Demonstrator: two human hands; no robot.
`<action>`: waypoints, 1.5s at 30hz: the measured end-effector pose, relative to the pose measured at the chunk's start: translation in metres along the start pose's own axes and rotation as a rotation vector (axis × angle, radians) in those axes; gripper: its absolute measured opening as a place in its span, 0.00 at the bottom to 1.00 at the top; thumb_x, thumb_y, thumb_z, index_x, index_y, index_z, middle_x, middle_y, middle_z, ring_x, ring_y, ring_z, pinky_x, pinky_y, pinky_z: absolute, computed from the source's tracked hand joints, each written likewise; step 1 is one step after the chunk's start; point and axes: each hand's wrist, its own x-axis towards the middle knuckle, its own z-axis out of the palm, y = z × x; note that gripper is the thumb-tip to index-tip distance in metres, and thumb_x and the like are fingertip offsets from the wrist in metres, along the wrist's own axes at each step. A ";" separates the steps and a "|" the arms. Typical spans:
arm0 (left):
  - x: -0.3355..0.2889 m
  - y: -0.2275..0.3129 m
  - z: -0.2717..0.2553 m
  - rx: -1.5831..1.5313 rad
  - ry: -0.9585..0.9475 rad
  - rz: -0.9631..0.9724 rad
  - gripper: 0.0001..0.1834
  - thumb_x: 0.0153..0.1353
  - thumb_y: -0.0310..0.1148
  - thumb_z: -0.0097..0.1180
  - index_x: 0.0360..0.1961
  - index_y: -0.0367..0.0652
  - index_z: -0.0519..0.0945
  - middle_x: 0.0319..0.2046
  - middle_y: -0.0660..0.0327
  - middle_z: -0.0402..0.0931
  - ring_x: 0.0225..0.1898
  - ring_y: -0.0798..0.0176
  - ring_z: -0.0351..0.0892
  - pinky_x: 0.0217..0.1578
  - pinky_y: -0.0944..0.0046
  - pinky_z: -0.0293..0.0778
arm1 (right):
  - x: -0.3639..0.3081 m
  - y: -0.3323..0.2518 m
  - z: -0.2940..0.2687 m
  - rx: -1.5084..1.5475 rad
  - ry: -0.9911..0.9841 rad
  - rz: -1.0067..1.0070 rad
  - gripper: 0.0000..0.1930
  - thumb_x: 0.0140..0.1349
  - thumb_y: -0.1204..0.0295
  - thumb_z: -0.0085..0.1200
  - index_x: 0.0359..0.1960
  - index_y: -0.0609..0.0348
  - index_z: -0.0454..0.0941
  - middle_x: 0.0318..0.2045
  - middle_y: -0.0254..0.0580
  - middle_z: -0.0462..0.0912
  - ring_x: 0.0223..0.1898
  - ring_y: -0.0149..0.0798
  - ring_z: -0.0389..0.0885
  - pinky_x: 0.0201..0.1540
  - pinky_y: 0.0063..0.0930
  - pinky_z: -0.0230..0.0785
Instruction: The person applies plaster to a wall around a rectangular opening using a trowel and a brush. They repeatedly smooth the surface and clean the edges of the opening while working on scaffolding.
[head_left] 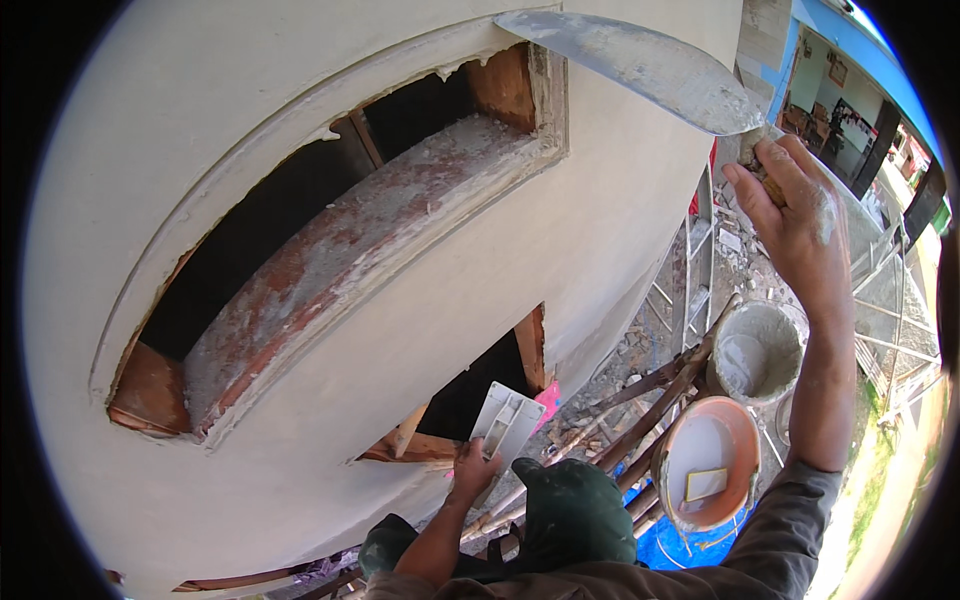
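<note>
My right hand (803, 205) is raised at the right, its fingers wrapped round the handle of a long metal plastering trowel (640, 72). The trowel's grey, plaster-smeared blade reaches left across the upper right corner of a framed wall opening (390, 215). From here I cannot tell whether the blade touches the wall. Lower down, my left hand (474, 470) is closed on a white rectangular plastering float (508, 425). The float is close to a smaller opening with wooden edges (530, 350). White plaster dries on my right hand.
A grey bucket (757, 350) and an orange bucket (743, 450) of pale mix stand below right, a light rectangular piece (706, 485) in the orange one. Wooden poles (650, 415), a metal ladder (698, 255) and rubble lie near. Dark green cloth or headwear (578, 515) shows below.
</note>
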 end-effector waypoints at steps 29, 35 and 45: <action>-0.001 0.010 0.003 0.004 -0.005 -0.032 0.25 0.52 0.46 0.58 0.45 0.38 0.73 0.42 0.43 0.75 0.48 0.40 0.73 0.51 0.45 0.66 | 0.030 0.052 -0.008 -0.103 -0.060 -0.095 0.19 0.60 0.61 0.60 0.43 0.68 0.78 0.27 0.44 0.74 0.24 0.39 0.73 0.30 0.32 0.66; -0.001 0.013 0.001 0.012 -0.013 -0.016 0.25 0.52 0.46 0.58 0.45 0.37 0.73 0.43 0.43 0.76 0.48 0.40 0.73 0.51 0.46 0.66 | 0.031 0.052 -0.009 -0.120 -0.048 -0.095 0.19 0.60 0.61 0.60 0.41 0.67 0.77 0.25 0.44 0.72 0.23 0.39 0.71 0.30 0.31 0.64; 0.003 0.009 0.004 -0.018 -0.004 -0.006 0.25 0.52 0.47 0.58 0.44 0.37 0.74 0.42 0.43 0.76 0.47 0.40 0.73 0.51 0.47 0.67 | -0.081 0.062 -0.061 -0.061 -0.477 0.306 0.15 0.53 0.66 0.62 0.33 0.67 0.76 0.21 0.46 0.67 0.22 0.44 0.68 0.27 0.36 0.60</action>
